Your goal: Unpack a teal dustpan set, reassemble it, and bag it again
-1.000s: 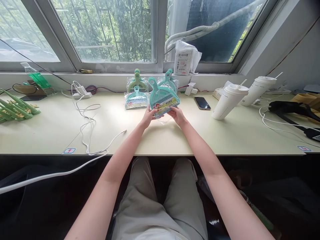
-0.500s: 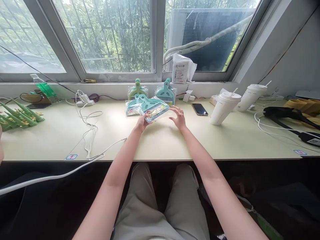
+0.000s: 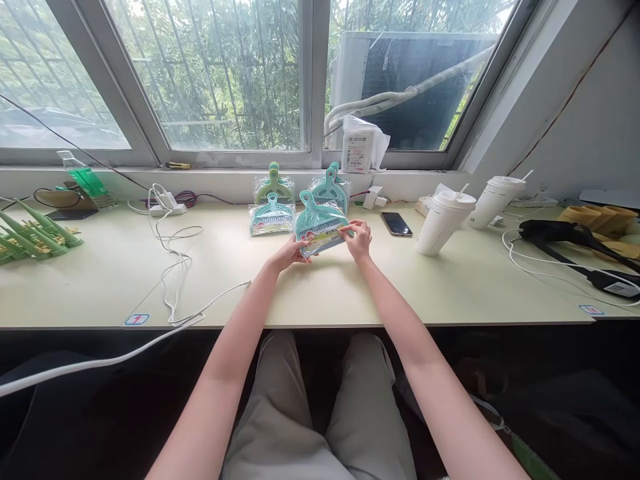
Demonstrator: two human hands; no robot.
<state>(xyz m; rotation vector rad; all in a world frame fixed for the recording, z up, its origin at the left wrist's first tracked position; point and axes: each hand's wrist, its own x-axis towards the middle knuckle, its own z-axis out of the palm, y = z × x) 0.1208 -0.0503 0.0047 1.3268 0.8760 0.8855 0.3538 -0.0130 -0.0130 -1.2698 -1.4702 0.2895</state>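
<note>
A teal dustpan and brush set [image 3: 320, 223] in clear plastic wrap is held tilted over the desk, its handle pointing up and to the left. At its lower left edge my left hand [image 3: 291, 255] grips it. My right hand [image 3: 357, 240] pinches its right side, fingers closed on the wrap. Just behind stands another teal dustpan set [image 3: 271, 217], also wrapped. Farther back, a green dustpan set [image 3: 274, 189] and a further teal dustpan set [image 3: 332, 188] lean toward the window sill.
Right of my hands are a phone [image 3: 397, 224] and two white cups with straws, the nearer cup [image 3: 445, 223] standing upright. White cables [image 3: 175, 267] trail across the left. A black strap [image 3: 560, 241] lies far right; green spiky pieces [image 3: 37, 233] lie far left.
My right hand has come in and closed on the held dustpan set's right side. The set has turned more upright and shifted right, apart from the teal one behind.
</note>
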